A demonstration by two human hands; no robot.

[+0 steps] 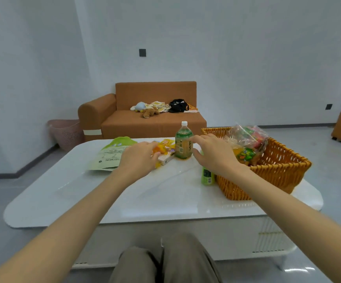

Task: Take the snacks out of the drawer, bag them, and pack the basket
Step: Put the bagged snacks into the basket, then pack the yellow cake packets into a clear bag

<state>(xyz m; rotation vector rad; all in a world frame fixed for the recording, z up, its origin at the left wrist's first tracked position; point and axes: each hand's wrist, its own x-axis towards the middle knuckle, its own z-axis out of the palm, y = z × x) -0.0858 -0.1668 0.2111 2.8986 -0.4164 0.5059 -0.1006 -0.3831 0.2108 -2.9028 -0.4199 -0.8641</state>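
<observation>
No text, brand or number was legible. Printing was noted on the green pouch (pixel 110 156) at far left, the bottle label (pixel 182 146) and a green packet (pixel 246 155) in the basket (pixel 277 168), all too blurred to read.

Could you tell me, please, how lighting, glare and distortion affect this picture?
Head view: soft, even light with faint shadows; the glossy table mirrors the basket along its near side; bright glare streaks on the floor at lower right; wide-angle bending curves the walls and table edge.

Both bare arms stretch forward; the left hand (pixel 139 158) lies palm down, the right hand (pixel 214 155) spreads its fingers.
</observation>
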